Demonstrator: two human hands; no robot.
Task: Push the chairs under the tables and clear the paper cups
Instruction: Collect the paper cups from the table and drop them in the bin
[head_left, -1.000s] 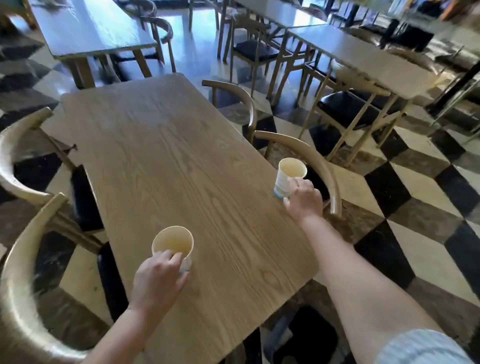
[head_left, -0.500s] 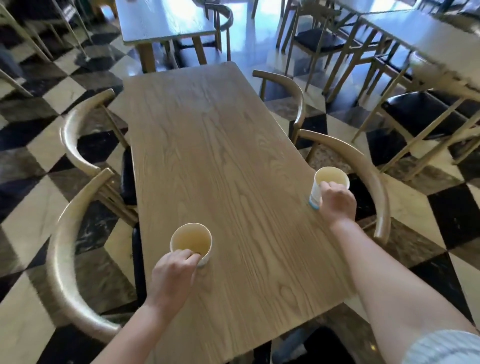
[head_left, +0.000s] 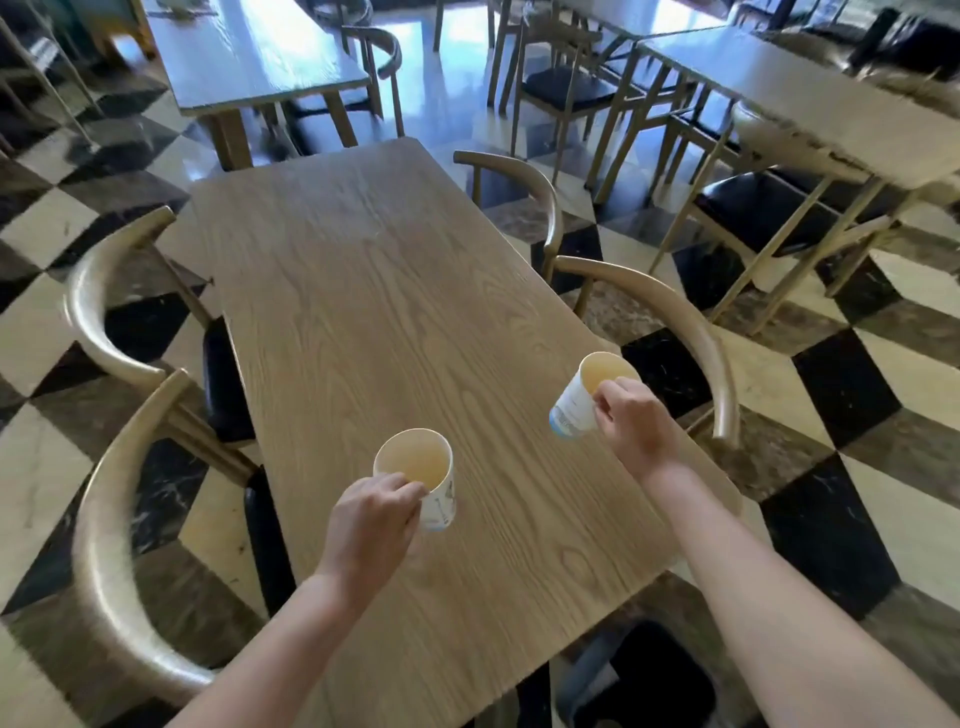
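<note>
Both paper cups have just left the wooden table (head_left: 395, 291): our left hand (head_left: 371, 525) is closed on the near cup (head_left: 415, 475) at lower centre, our right hand (head_left: 636, 423) pinches the second cup (head_left: 589, 397), now tilted, at centre right. The four chairs (head_left: 670, 332) alongside look tucked in, so disposal seems next.

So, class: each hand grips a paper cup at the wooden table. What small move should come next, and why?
Probably bring the two together and nest the tilted white paper cup in the right hand into the upright white paper cup in the left hand: both look empty, freeing one hand.
</note>
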